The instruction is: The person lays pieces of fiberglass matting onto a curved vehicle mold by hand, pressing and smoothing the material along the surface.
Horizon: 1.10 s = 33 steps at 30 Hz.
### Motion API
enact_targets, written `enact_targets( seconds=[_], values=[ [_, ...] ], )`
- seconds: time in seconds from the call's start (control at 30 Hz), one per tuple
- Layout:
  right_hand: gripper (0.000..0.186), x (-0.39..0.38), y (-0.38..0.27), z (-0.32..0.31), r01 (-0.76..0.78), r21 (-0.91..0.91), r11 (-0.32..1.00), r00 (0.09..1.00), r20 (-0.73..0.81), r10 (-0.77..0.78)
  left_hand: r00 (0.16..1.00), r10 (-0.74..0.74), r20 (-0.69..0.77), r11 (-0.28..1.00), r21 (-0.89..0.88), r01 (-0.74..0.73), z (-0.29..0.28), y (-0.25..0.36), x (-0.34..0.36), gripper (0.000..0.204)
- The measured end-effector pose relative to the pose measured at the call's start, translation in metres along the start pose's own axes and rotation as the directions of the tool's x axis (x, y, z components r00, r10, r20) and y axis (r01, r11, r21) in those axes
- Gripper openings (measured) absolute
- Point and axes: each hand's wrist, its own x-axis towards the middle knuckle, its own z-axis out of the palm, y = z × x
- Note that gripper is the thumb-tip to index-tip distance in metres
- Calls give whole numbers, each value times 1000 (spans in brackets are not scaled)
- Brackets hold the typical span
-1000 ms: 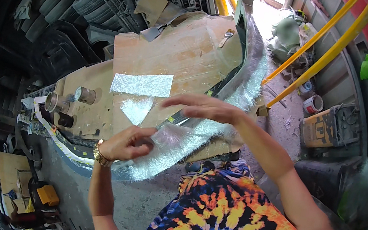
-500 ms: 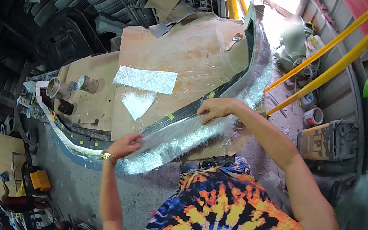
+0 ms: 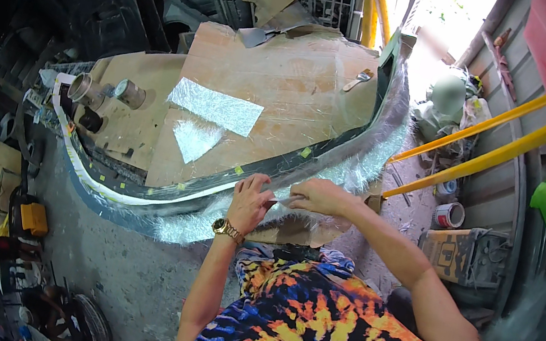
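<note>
A long strip of frayed, translucent fibreglass mat (image 3: 366, 159) lies along the outer side of a curved dark panel (image 3: 275, 166). My left hand (image 3: 251, 202), with a watch on its wrist, has its fingers bent over the near edge of the mat. Close on its right, my right hand (image 3: 321, 197) pinches the same mat between thumb and fingers. A small gap separates the two hands, and the mat's edge between them looks lifted. The fingertips are partly hidden. Bits of yellow tape (image 3: 305, 152) and a white band (image 3: 115, 196) mark the panel.
Beyond the panel, a cardboard sheet (image 3: 283, 74) carries a rectangular mat piece (image 3: 215, 106), a pointed mat piece (image 3: 196, 140) and a brush (image 3: 358, 80). Tins (image 3: 129, 93) stand at the left. Yellow poles (image 3: 492, 172) slant across the right, near a paint can (image 3: 449, 215).
My left hand has moved right along the mat until close to my right hand. My right hand has come slightly nearer to me. More of the white band now shows left of my hands.
</note>
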Motion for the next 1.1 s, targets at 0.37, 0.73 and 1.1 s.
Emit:
enact_targets(
  seconds=[0.37, 0.73, 1.1],
  values=[
    [19, -12, 77, 8, 105, 451, 886, 887, -445, 122, 963, -263, -67, 936, -261, 237, 1, -20, -56, 31],
    [31, 7, -2, 2, 36, -72, 997, 999, -17, -37, 984, -176, -27, 823, -553, 132, 1, 4, 1, 32],
    [20, 3, 76, 11, -86, 40, 996, 870, -483, 94, 899, -393, -192, 854, -439, 280, 64, -38, -11, 6]
  ],
)
